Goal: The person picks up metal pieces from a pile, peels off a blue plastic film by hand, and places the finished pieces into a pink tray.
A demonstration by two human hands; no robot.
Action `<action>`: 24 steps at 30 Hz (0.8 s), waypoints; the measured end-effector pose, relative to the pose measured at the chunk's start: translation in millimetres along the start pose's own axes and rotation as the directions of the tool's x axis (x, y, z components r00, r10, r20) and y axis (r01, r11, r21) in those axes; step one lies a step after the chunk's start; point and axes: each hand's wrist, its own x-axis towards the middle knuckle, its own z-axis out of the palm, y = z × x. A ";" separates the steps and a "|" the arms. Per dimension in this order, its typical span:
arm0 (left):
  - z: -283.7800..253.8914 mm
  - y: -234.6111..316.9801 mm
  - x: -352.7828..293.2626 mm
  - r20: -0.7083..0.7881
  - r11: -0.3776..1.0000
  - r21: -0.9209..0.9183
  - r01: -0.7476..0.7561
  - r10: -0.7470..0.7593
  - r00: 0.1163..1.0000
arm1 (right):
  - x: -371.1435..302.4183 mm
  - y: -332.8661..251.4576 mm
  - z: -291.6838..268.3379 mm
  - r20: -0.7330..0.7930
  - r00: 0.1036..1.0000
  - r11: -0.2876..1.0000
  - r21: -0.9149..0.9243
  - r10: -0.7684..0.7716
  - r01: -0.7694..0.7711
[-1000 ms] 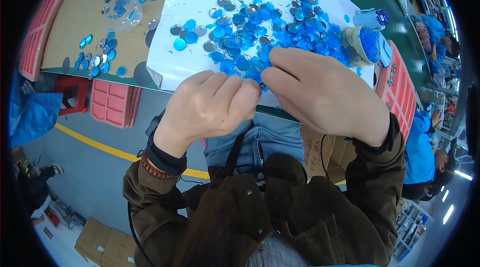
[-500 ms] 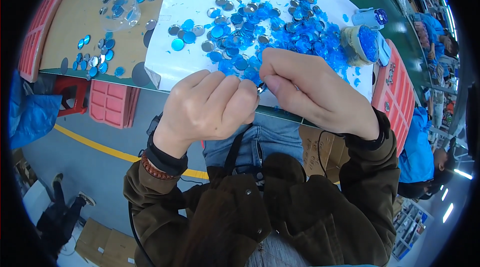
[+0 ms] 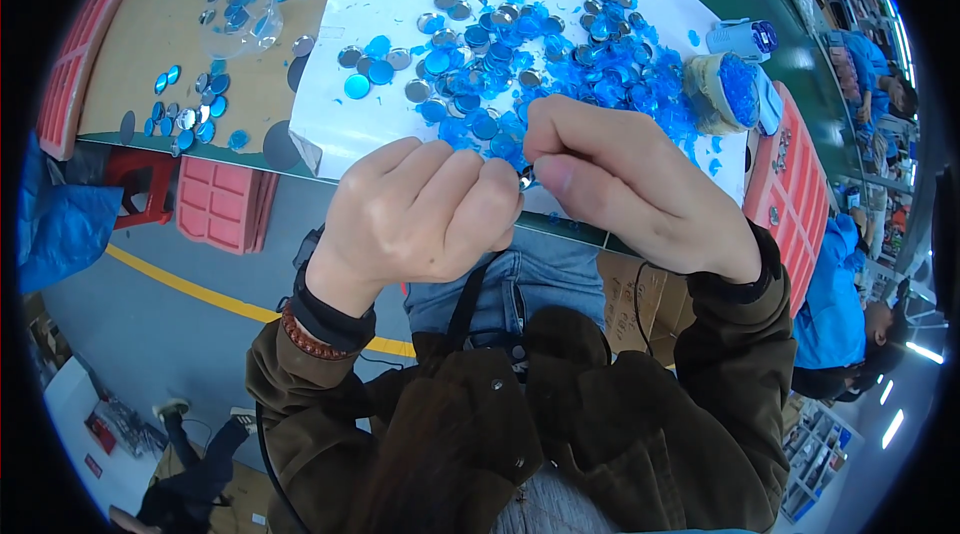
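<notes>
My left hand (image 3: pixel 420 219) is closed, its back facing up, at the near edge of the white sheet. A small shiny metal disc (image 3: pixel 527 177) pokes out at its fingertips, mostly hidden. Close beside it, my right hand (image 3: pixel 640 184) is closed in a pinch, thumb against bent fingers; whatever it grips is hidden. Just beyond both hands spreads a heap of round metal discs and crumpled blue film (image 3: pixel 620 74). Some discs are blue-faced, like the loose blue disc (image 3: pixel 357 86), others plain silver.
A tub of blue film (image 3: pixel 705 99) stands right of the heap, next to a white-and-blue container (image 3: pixel 740 38). On the brown board at left are a clear plastic cup (image 3: pixel 243 19) and scattered discs (image 3: pixel 190 117). Red crates (image 3: pixel 785 179) flank the table. Other people work at right.
My right thumb has shifted slightly away from the disc, which now shows a little more. My left hand has barely moved. A person in the lower left background has moved.
</notes>
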 end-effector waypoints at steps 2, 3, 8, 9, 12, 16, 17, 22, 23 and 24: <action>0.6 -0.1 -0.5 -0.003 1.000 0.004 0.000 0.000 1.000 | 0.1 -0.8 0.0 0.009 1.000 1.000 -0.021 0.000 0.000; 1.1 0.0 -0.9 -0.007 1.000 0.007 -0.001 0.001 1.000 | 0.2 0.0 0.7 0.010 1.000 1.000 -0.021 0.001 -0.001; 2.8 1.0 -0.2 -0.042 1.000 -0.003 0.010 -0.010 0.999 | -0.5 1.8 2.7 -0.032 0.999 0.997 0.074 0.001 0.001; 2.2 0.5 -0.2 -0.042 1.000 -0.001 0.011 -0.011 0.999 | -0.2 0.8 3.0 -0.031 0.999 0.991 0.133 0.029 -0.025; 0.3 -0.9 -0.6 -0.027 1.000 -0.003 0.008 -0.008 1.000 | 1.7 1.2 3.0 -0.019 0.999 0.987 0.156 0.036 -0.033; 0.3 -1.5 1.3 -0.033 1.000 -0.010 0.009 -0.009 0.999 | 2.6 0.9 2.2 -0.013 1.000 0.995 0.099 -0.007 0.008; 0.2 -1.6 1.9 -0.032 1.000 -0.010 0.008 -0.008 0.999 | 2.7 0.5 2.3 -0.016 1.000 0.994 0.109 -0.006 0.008; -0.6 -2.5 1.5 -0.030 0.999 -0.018 0.032 -0.032 0.999 | 3.1 3.7 4.8 -0.028 0.998 0.984 0.173 0.054 -0.048; -1.7 -3.0 2.6 -0.024 0.999 -0.020 0.036 -0.036 0.999 | 3.4 3.3 4.9 -0.028 0.998 0.984 0.173 0.053 -0.048; -1.8 -2.5 2.5 -0.018 0.999 -0.022 0.042 -0.042 0.999 | 3.1 3.1 5.5 -0.042 0.999 0.986 0.162 0.033 -0.026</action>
